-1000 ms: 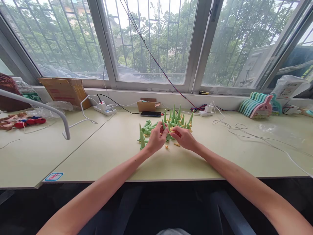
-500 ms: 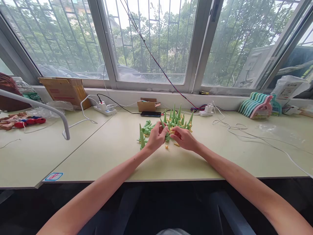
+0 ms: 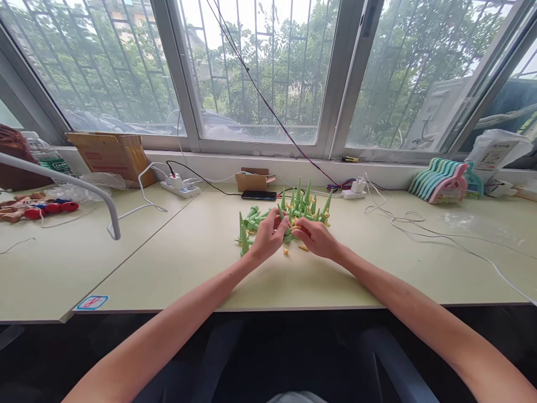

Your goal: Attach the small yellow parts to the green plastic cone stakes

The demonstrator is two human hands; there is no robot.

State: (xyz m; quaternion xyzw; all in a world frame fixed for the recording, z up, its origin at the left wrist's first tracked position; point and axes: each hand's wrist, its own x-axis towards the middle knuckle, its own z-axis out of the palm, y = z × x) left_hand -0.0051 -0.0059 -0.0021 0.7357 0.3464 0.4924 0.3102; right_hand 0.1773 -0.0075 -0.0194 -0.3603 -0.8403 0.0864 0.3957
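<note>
A pile of green plastic cones [image 3: 255,215] with small yellow pieces lies on the pale table [image 3: 201,263], some cones standing upright [image 3: 308,193] at the back. My left hand [image 3: 268,238] is closed around a green cone [image 3: 280,212] at the pile's front. My right hand [image 3: 318,238] pinches a small yellow piece [image 3: 296,226] right beside that cone. The two hands meet fingertip to fingertip over the pile. A few loose yellow pieces [image 3: 302,247] lie on the table under the hands.
A black phone [image 3: 259,195] and a small cardboard box [image 3: 253,180] sit behind the pile. A power strip [image 3: 179,187] and cables run along the back. A white lamp arm [image 3: 84,187] curves at left. Coloured hangers [image 3: 440,180] stand at right.
My left hand has tilted the green cone slightly while the right fingers stay against it. Both arms rest in the same place.
</note>
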